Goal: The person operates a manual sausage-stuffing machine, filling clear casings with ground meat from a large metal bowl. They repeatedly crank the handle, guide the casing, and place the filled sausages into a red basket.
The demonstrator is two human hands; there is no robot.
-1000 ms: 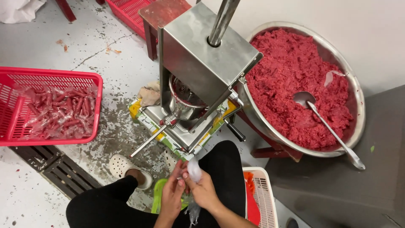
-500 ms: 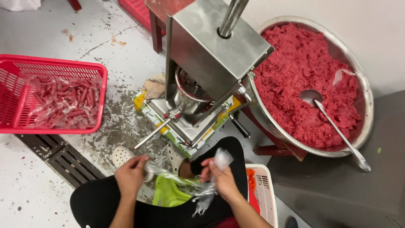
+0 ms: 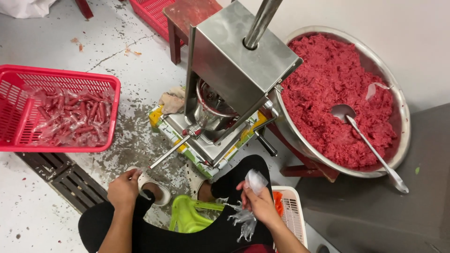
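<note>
Below the steel sausage stuffer (image 3: pixel 234 89), where you sit, your hands are apart. Your right hand (image 3: pixel 260 204) is pinched on a clear plastic casing (image 3: pixel 255 180), its open end raised toward the stuffer, with more empty casings (image 3: pixel 243 220) hanging loose beneath it. Your left hand (image 3: pixel 124 187) is curled just beside the tip of the stuffer's thin nozzle (image 3: pixel 168 152), and you cannot tell from here whether it grips anything. To the stuffer's left, the red basket (image 3: pixel 18 136) already holds a heap of filled sausages (image 3: pixel 70 117), so a good share looks done. To its right, the big steel bowl (image 3: pixel 398 107) is still heaped with red ground meat (image 3: pixel 328 89), a ladle (image 3: pixel 370 147) lying in it, so plenty seems left. The casing in your right hand is not yet on the nozzle.
</note>
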